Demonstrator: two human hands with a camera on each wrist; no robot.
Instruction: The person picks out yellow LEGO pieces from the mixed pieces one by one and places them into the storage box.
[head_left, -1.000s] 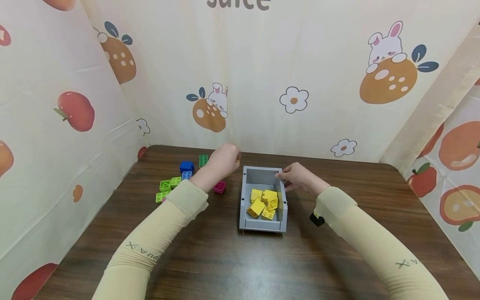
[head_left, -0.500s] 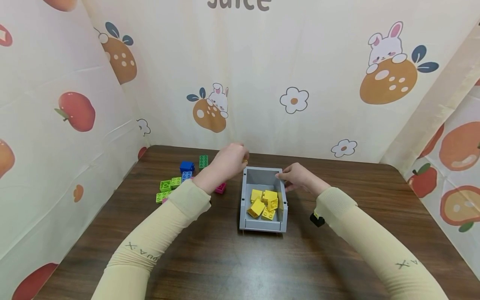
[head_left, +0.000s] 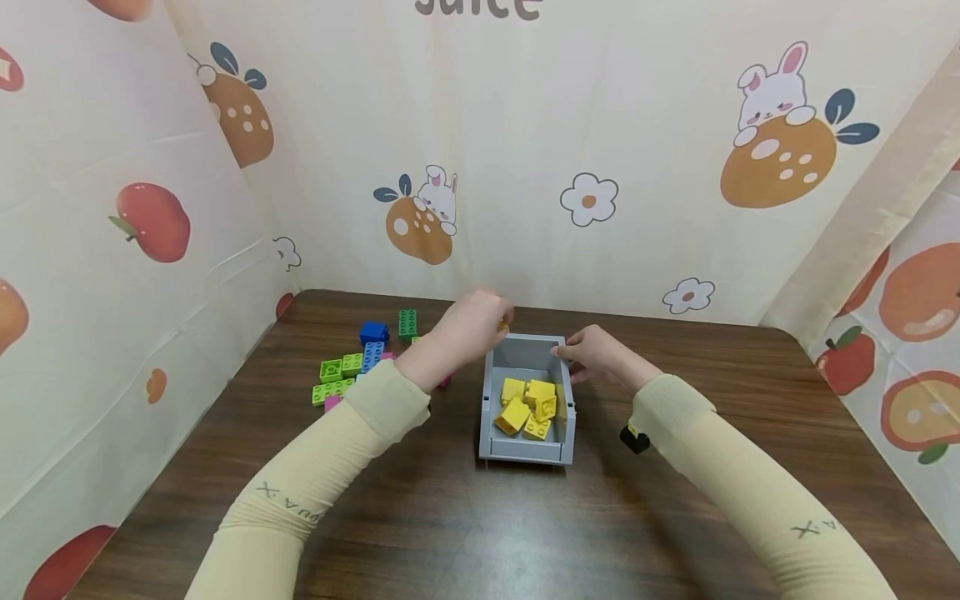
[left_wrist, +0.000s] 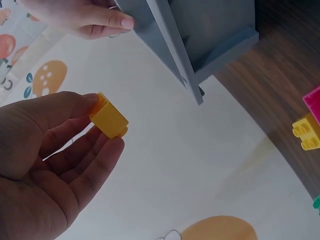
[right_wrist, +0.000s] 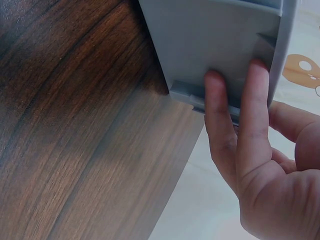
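My left hand (head_left: pixel 474 323) is beside the far left corner of a grey storage bin (head_left: pixel 525 452). In the left wrist view it pinches a yellow toy brick (left_wrist: pixel 109 119) between thumb and fingertips, apart from the bin. My right hand (head_left: pixel 597 354) holds the bin at its far right corner. In the right wrist view, two fingers (right_wrist: pixel 255 110) lie along the outer side wall, and the thumb is partly hidden behind the edge. Several yellow bricks (head_left: pixel 513 415) lie loose inside the bin toward its low front.
Left of the bin lie several toy bricks: a dark blue brick (head_left: pixel 373 333), a dark green brick (head_left: pixel 407 322), a lime brick (head_left: pixel 331 372) and pink ones partly hidden by my left arm. A patterned curtain (head_left: pixel 510 233) hangs behind the wooden table (head_left: pixel 465 533).
My left hand has moved right with the yellow brick, from over the loose bricks toward the bin's far left corner. My right hand and the bin have stayed in place.
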